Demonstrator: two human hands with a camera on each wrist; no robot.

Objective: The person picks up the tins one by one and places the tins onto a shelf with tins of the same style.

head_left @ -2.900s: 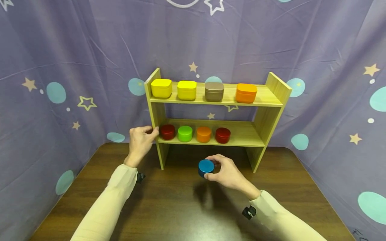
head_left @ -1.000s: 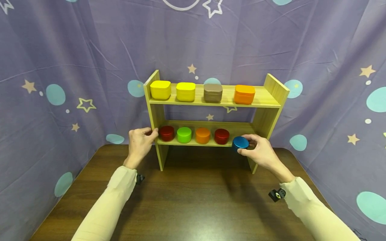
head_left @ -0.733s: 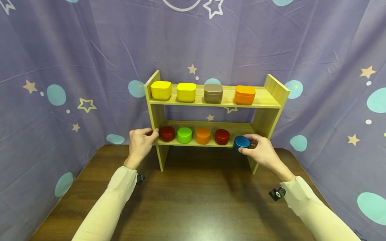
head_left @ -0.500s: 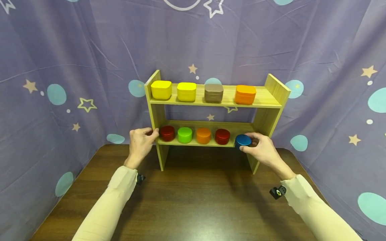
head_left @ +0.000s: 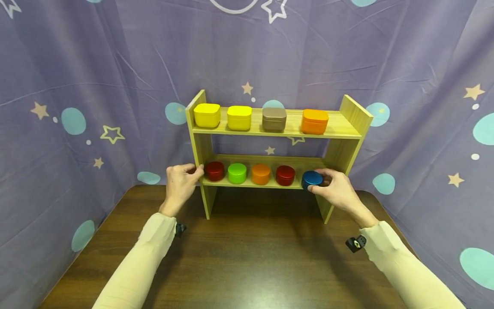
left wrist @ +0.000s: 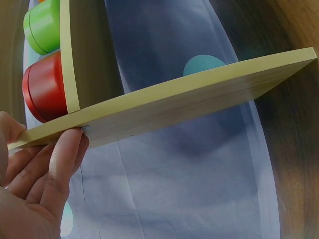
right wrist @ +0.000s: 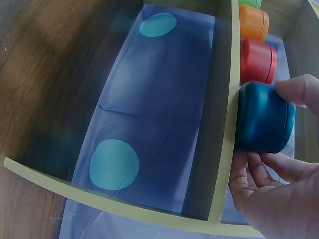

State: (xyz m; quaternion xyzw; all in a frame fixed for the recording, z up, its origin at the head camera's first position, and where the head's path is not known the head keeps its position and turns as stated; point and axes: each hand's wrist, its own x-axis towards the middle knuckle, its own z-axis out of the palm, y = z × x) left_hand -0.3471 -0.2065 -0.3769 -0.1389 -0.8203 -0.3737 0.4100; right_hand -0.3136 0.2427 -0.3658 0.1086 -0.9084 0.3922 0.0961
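My right hand (head_left: 340, 192) holds a round blue lidded tin (head_left: 311, 180) at the right part of the lower board of a two-tier wooden shelf (head_left: 344, 150). In the right wrist view, the thumb lies on one side of the blue tin (right wrist: 261, 117) and the fingers on the other; its base meets the board's front edge. My left hand (head_left: 179, 183) pinches the front edge of the shelf's left side panel. In the left wrist view, fingertips press the panel's outer face (left wrist: 164, 117), beside a red tin (left wrist: 47, 87).
Left of the blue tin stand round tins: dark red (head_left: 285, 175), orange (head_left: 260, 174), green (head_left: 237, 173) and another dark red (head_left: 214, 171). On the upper board are two yellow boxes (head_left: 239, 118), a grey-brown one (head_left: 274, 119) and an orange one (head_left: 314, 122). A patterned curtain hangs behind the table (head_left: 231, 257).
My right hand has carried the blue tin from above the table up and right to the lower board, then slightly further right and inward. My left hand stays on the side panel.
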